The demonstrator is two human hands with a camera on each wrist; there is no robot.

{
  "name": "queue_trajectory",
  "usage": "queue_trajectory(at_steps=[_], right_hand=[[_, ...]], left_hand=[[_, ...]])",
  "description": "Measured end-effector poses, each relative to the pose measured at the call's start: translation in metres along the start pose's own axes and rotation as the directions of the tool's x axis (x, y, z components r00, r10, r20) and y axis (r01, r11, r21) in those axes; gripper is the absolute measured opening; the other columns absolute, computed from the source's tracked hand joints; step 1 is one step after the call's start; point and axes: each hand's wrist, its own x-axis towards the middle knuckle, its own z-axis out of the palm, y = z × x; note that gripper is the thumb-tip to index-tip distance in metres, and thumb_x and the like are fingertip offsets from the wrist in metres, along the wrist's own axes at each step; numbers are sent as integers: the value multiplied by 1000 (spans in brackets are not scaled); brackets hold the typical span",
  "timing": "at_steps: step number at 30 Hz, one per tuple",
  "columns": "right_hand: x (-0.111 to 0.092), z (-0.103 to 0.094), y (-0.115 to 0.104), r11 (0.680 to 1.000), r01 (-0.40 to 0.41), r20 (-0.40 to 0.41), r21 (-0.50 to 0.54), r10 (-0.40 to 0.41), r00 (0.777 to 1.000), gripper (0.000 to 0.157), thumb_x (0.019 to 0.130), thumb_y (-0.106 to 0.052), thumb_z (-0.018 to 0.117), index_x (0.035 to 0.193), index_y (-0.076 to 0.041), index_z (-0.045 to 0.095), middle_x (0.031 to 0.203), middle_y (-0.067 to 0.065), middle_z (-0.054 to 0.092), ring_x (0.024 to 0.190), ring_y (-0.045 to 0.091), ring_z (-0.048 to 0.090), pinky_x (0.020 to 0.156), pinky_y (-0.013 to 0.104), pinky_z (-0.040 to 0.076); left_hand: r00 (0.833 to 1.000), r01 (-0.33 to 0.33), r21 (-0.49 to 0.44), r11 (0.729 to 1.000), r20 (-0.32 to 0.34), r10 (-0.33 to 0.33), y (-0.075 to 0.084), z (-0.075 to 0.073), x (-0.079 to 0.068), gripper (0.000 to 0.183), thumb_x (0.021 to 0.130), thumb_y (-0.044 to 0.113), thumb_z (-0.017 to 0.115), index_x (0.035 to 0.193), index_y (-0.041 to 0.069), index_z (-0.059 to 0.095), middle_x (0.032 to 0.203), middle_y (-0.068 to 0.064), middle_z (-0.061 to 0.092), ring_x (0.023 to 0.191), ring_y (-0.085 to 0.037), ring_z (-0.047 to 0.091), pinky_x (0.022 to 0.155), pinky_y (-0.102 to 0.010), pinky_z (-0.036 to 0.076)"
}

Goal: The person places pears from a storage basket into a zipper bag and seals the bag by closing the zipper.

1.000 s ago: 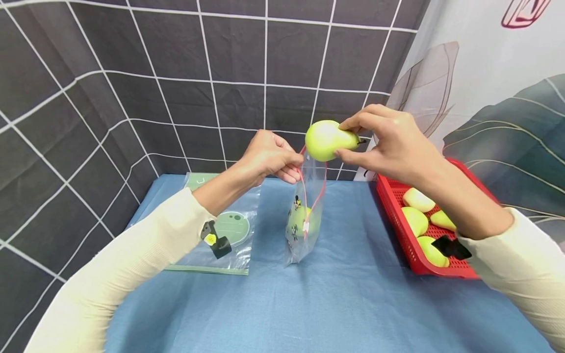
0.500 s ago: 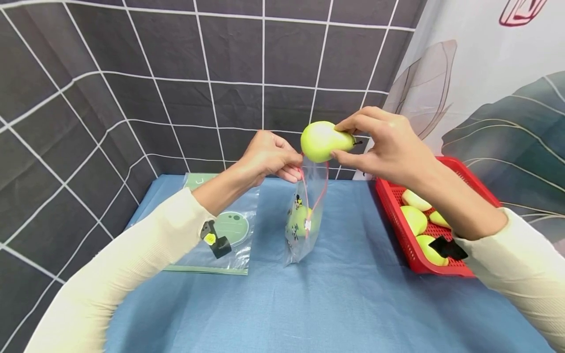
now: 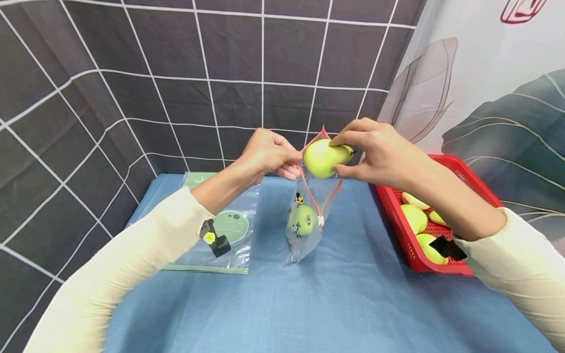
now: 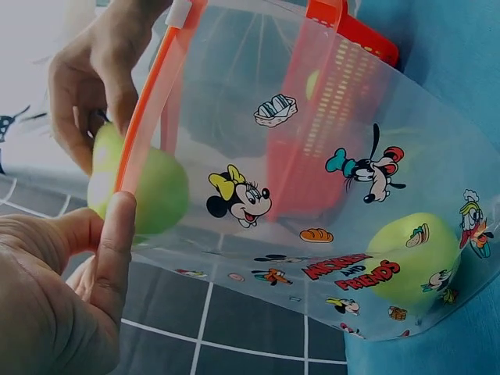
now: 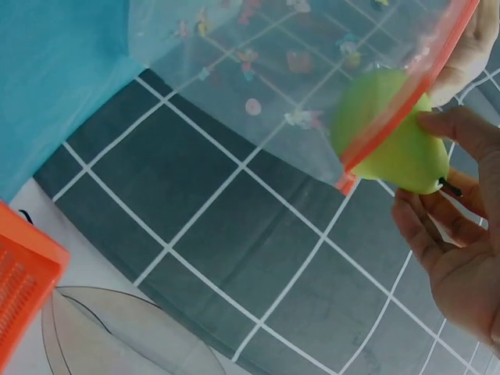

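Observation:
My right hand (image 3: pixel 375 152) pinches a yellow-green pear (image 3: pixel 321 159) near its stem end. The pear's round end sits inside the open mouth of a clear zipper bag (image 3: pixel 304 245) printed with cartoon figures. My left hand (image 3: pixel 271 156) pinches the bag's red rim on the left side, and the bag hangs upright with its bottom at the cloth. Low in the bag lies another green pear (image 4: pixel 414 250), seen through the plastic. A white slider (image 3: pixel 321 220) sits on the red zip at the near side.
To the right stands a red basket (image 3: pixel 399 235) with several pears (image 3: pixel 414 219). A second clear bag with green trim (image 3: pixel 231 228) lies flat on the blue cloth (image 3: pixel 282 309) at left. Dark tiled sheeting (image 3: pixel 229 54) rises behind.
My right hand has lowered the pear from above the rim into the bag's mouth. The mouth has spread wider and its slider has shifted right. My left hand stays almost still.

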Motion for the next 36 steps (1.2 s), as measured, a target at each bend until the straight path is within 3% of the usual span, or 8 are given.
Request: queue_trajectory(at_steps=[5,10,16,26,36], right_hand=[[2,2,-2,1000,-5,68,-5,5,998,39,87,-13,93,124,-4,83,118,16,78,100,31,75,84,51,69],[4,4,-3,1000,1,85,-18,0,996,39,88,-13,92,124,-4,82,118,17,77,101,32,74,86,52,70],[4,7,-2,999,2,32,-35,-1,999,36,89,-10,90,124,-3,83,120,19,78,107,36,74,87,56,70],[-1,10,6,998,45,-108,-36,-49,993,28,88,-12,94,114,-6,86,109,15,82,99,32,75,75,56,67],[-14,11,21,998,-16,-102,-68,9,995,22,91,-8,88,113,-6,86,109,15,82,96,31,76,72,53,68]], left_hand=[[1000,-17,0,1000,-2,17,0,1,0,6,96,-4,80,100,-9,83,72,-16,80,56,-18,80,60,-36,71],[1000,-28,-7,1000,-5,28,-1,1,-1,6,96,-5,80,100,-9,83,72,-16,80,57,-18,80,61,-36,72],[1000,-29,-26,999,-11,29,-2,1,0,8,96,-7,76,100,-11,82,71,-16,80,57,-18,80,61,-36,72],[999,-48,-67,997,-13,47,-3,3,2,13,96,-7,76,106,-15,79,67,-15,78,54,-18,78,58,-34,71],[999,-39,-61,997,-14,38,-6,3,1,9,96,-7,75,101,-12,81,69,-15,79,55,-17,78,58,-34,71]])
